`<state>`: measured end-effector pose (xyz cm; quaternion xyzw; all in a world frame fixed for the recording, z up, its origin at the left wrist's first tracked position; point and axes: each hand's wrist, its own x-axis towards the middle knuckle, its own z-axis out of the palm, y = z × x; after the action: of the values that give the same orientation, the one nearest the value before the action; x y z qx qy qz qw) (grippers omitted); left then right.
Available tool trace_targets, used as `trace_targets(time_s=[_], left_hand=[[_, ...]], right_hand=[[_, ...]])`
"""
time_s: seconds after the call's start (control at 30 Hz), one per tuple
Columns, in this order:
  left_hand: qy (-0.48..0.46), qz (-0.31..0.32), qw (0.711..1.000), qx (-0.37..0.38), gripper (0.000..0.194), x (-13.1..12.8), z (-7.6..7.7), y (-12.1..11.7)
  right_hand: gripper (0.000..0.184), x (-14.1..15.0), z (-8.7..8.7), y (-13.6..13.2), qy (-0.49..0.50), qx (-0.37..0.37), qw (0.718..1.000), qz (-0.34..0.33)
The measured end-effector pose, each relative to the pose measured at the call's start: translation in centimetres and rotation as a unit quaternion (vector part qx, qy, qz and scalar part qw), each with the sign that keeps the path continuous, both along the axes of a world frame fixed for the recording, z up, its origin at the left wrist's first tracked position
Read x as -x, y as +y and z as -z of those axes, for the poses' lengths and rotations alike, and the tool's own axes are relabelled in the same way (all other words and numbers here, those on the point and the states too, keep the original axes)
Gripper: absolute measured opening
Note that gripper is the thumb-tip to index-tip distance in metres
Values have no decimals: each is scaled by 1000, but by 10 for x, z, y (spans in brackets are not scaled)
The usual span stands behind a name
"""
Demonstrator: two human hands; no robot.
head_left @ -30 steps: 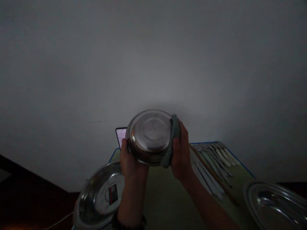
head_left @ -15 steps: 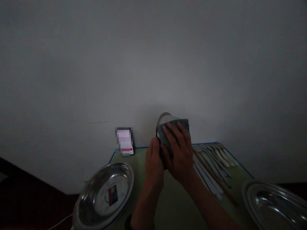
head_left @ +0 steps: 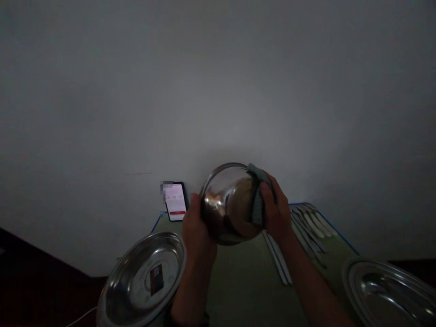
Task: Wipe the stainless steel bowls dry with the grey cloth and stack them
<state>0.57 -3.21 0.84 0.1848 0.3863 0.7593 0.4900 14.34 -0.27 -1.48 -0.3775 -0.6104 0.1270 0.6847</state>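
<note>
I hold a small round steel bowl up in front of me, its hollow inside turned toward me. My left hand is closed on the bowl's left rim. On the right rim my right hand presses a grey cloth, which folds over the edge into the bowl. Both hands are above a green-topped table.
A large steel plate with a sticker sits at the near left and another steel plate at the near right. Several spoons and utensils lie in a row at the right. A lit phone leans on the wall.
The bowl has been turned: first its underside faced me, then it stood edge-on under the cloth, now its inside faces me. My right hand with the cloth moved to the right rim.
</note>
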Motion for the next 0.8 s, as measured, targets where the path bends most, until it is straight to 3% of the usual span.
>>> trace_targets(time_s=[0.1, 0.2, 0.33, 0.43, 0.5, 0.67, 0.8], left_hand=[[-125, -8, 992, 3, 29, 5, -4, 6], [-177, 32, 984, 17, 38, 4, -1, 10], [-188, 119, 973, -59, 41, -1, 6, 12], [-162, 198, 959, -124, 44, -7, 6, 7], [-148, 221, 956, -128, 46, -12, 5, 2], [-146, 157, 973, -89, 41, -12, 3, 0], [-100, 85, 988, -86, 29, 0, 4, 5]], right_hand=[[42, 10, 6, 1, 50, 4, 998, -37], [46, 18, 11, 1, 11, -25, 1000, 3], [49, 24, 14, -3, -81, -65, 990, 100], [52, 28, 13, -7, -114, -84, 981, 136], [52, 31, 12, -10, -127, -92, 976, 149], [52, 33, 10, -14, -133, -117, 972, 152], [48, 24, 9, -9, -36, -83, 988, 122]])
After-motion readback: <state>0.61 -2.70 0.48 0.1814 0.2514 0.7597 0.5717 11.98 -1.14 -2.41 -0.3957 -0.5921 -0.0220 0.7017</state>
